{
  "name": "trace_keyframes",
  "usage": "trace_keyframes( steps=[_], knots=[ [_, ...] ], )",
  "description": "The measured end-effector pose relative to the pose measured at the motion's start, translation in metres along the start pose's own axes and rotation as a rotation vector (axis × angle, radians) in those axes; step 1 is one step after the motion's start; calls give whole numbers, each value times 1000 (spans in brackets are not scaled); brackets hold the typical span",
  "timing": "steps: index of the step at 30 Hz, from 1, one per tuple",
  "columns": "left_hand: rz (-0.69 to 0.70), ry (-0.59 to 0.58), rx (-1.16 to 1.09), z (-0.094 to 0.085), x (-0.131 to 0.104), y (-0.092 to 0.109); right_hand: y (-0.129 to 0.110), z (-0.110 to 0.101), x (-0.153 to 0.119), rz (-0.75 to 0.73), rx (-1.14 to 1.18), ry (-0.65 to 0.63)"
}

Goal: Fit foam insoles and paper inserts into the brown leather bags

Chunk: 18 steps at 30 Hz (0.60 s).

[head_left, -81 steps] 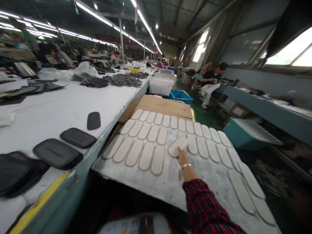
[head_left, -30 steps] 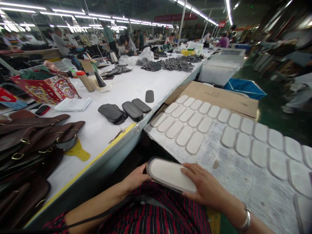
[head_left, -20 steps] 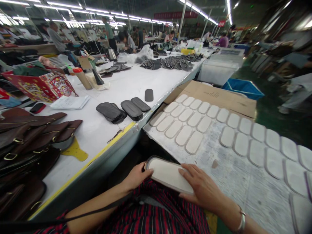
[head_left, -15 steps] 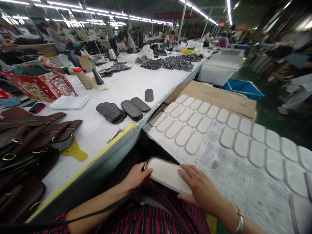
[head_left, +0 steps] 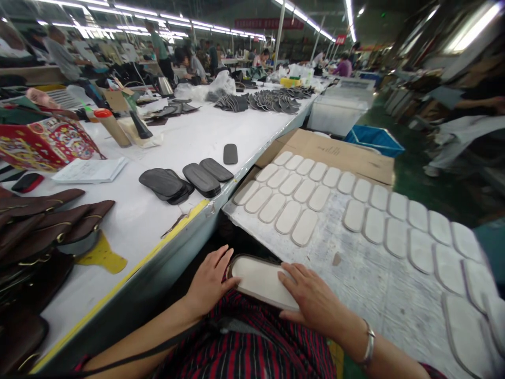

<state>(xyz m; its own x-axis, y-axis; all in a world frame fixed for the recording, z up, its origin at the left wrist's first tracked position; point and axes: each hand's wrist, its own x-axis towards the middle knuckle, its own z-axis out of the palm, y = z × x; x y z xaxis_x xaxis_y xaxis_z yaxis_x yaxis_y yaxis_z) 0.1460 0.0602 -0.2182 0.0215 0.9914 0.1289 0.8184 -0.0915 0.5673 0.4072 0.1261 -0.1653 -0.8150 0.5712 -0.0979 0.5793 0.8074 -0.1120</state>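
A rounded oblong panel (head_left: 260, 279) with a pale face and dark rim lies tilted over my lap, above the striped red and black cloth. My left hand (head_left: 209, 276) is at its left end, fingers stretched out past the rim and thumb touching the pale face. Across the right end, my right hand (head_left: 311, 297) grips the panel, fingers on the face and thumb along the near edge. Several similar pale panels (head_left: 303, 227) lie in rows on the worn board (head_left: 335, 284) to the right.
Dark oblong pieces (head_left: 201, 178) lie stacked on the white table (head_left: 130, 210) at left. Brown bags (head_left: 39, 231), a yellow piece (head_left: 104, 255) and a red patterned box (head_left: 51, 142) are also there. Cardboard (head_left: 331, 152) and a blue bin (head_left: 374, 139) stand beyond the board. People work in the background.
My left fingers have come off the panel's left end and stretched out, with the thumb still on it. My right hand keeps its place on the panel. The view has turned slightly right.
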Motion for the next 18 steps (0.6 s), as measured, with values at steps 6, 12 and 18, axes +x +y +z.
trace_keyframes(
  steps=[6,12,18],
  knots=[
    [647,-388,280,19,15,37,1,-10,-3,39,150,-20],
    [612,-509,448,26,26,72,18,-3,-15,222,1236,227],
    [592,-553,536,38,31,89,27,13,-24,525,1529,496]
  ],
)
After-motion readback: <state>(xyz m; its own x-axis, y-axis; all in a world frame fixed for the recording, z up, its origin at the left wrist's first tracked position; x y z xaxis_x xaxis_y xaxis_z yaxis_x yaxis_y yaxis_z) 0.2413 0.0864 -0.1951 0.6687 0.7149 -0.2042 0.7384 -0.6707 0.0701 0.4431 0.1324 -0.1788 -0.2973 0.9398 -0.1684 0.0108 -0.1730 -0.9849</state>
